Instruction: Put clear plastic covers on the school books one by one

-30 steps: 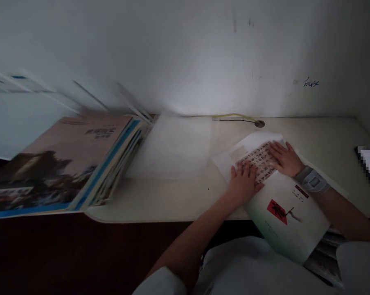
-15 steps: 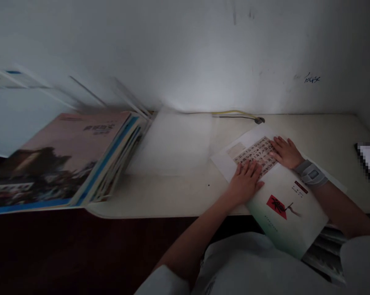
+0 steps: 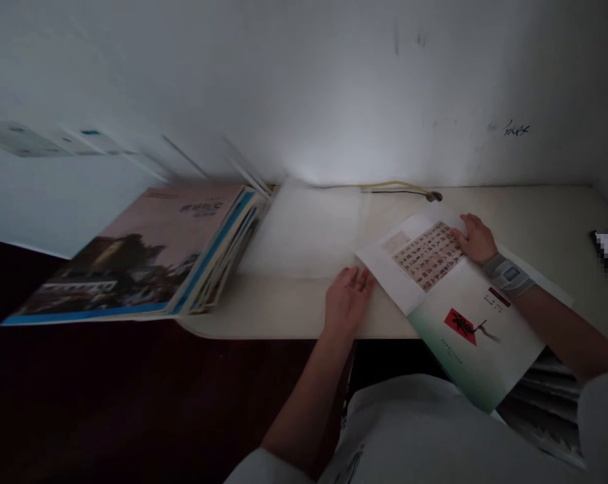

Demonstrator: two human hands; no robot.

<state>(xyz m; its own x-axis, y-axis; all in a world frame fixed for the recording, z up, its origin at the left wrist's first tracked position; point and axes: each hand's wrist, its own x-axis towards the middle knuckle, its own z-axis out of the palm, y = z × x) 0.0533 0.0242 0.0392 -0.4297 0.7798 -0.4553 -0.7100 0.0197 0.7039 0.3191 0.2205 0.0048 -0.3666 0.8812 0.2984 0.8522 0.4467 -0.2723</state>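
Note:
A white booklet (image 3: 465, 316) with a block of printed characters and a red emblem lies tilted on the pale desk (image 3: 284, 312), its near end hanging over the front edge. My right hand (image 3: 474, 236) rests on its far right corner, fingers curled on the page; a grey watch is on that wrist. My left hand (image 3: 348, 302) lies flat and open on the desk just left of the booklet's left edge, fingertips near the edge, holding nothing.
A stack of large magazines (image 3: 147, 259) leans at the desk's left end, overhanging it. A translucent sheet (image 3: 309, 232) lies in the middle. A yellow and black cable (image 3: 399, 190) runs along the wall. More printed sheets (image 3: 551, 396) sit under the booklet at lower right.
My left hand slid off the booklet's character block and down to the left onto the bare desk. My right hand shifted to the booklet's far right corner. The view panned left.

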